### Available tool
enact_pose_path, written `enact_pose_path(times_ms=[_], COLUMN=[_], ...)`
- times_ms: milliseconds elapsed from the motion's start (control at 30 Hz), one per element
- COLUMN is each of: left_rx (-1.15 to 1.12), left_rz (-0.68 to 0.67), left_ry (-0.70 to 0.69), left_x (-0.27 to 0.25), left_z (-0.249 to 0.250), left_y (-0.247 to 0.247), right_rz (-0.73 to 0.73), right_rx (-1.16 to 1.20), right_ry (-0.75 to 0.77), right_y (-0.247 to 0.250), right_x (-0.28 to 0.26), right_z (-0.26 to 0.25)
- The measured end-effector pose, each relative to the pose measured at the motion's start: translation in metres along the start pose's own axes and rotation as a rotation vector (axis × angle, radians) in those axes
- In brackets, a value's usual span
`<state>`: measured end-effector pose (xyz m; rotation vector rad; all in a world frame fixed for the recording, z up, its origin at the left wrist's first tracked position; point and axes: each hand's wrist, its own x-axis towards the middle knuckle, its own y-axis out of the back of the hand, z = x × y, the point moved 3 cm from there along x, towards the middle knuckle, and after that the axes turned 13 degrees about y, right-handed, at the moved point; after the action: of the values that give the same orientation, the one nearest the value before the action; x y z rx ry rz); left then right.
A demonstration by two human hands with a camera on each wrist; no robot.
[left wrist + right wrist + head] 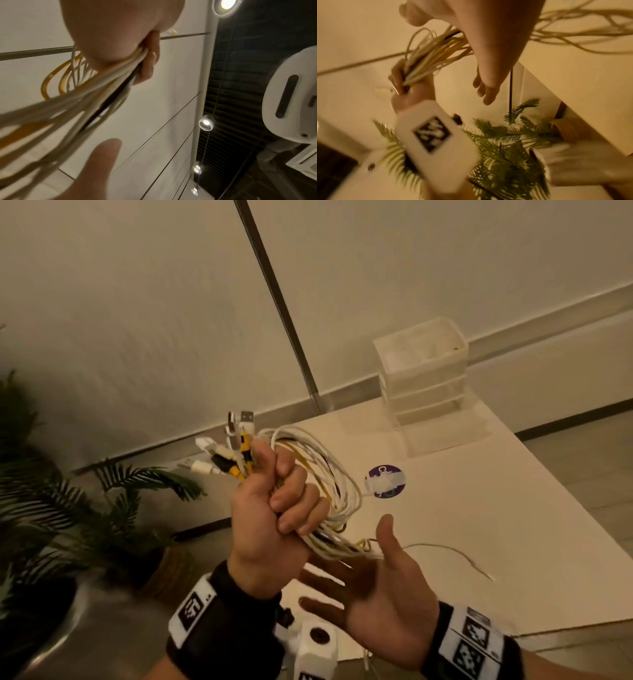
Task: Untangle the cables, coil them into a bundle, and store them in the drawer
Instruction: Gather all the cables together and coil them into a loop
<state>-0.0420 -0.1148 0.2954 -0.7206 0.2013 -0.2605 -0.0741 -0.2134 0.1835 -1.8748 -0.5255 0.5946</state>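
Note:
My left hand (274, 508) is raised above the table's near left corner and grips a coiled bundle of white, yellow and black cables (329, 484). The plugs (233, 446) stick up out of the top of the fist. The loops hang to the right of the fist. My right hand (373, 577) is open, palm up, just below the bundle's lower loops. One white cable end (455, 556) trails off over the table. In the left wrist view the cables (96, 86) run out of the fist. The drawer unit (423, 378) stands at the table's far edge, its drawers closed.
A white table (479, 525) carries a round purple sticker (385, 481). Potted palm plants (68, 508) stand on the floor to the left. A metal pole (281, 302) leans against the wall behind the table.

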Motion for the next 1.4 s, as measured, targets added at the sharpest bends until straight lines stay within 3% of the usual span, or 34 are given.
enact_pose_path(times_ms=[100,167,300,500,667,833,933,1100,1167,1233,1333,1400], left_rx=[-0.066,-0.135,-0.175,-0.117,-0.028,-0.054,0.027,-0.040,-0.104,-0.130,-0.138,-0.125], left_rz=[-0.017,-0.105,-0.281,-0.322,-0.405,-0.425,-0.389,-0.258,-0.197,-0.174,-0.194,-0.215], left_ry=[0.069,0.155,0.371,0.627,0.702,0.732,0.756,0.800,0.823,0.846,0.892,0.919], left_x=[-0.012,-0.022,-0.036,-0.035,-0.029,-0.019,-0.018,-0.015,-0.011,-0.008,-0.002,0.003], left_z=[-0.012,-0.019,-0.025,-0.023,-0.022,-0.025,-0.039,-0.051,-0.050,-0.050,-0.055,-0.057], left_y=[0.013,0.019,0.017,0.033,0.034,0.029,0.026,0.032,0.039,0.043,0.042,0.042], right_rz=[0.140,0.165,0.310,0.341,0.218,0.329,0.317,0.311,0.230,0.011,-0.364,-0.537], right_rx=[0.046,0.067,-0.070,-0.270,-0.536,-0.347,-0.338,-0.305,-0.312,-0.411,-1.014,-1.461], right_ry=[0.128,0.158,0.134,0.109,0.272,0.194,0.115,0.250,0.288,0.278,0.319,0.363], right_y=[0.005,0.010,0.024,0.026,-0.003,-0.009,-0.004,-0.012,-0.014,-0.020,-0.043,-0.065], right_x=[0.004,0.008,0.017,0.012,0.016,0.037,0.047,0.055,0.057,0.056,0.044,0.036], right_z=[-0.015,-0.028,-0.049,-0.071,-0.089,-0.111,-0.112,-0.132,-0.141,-0.146,-0.150,-0.149])
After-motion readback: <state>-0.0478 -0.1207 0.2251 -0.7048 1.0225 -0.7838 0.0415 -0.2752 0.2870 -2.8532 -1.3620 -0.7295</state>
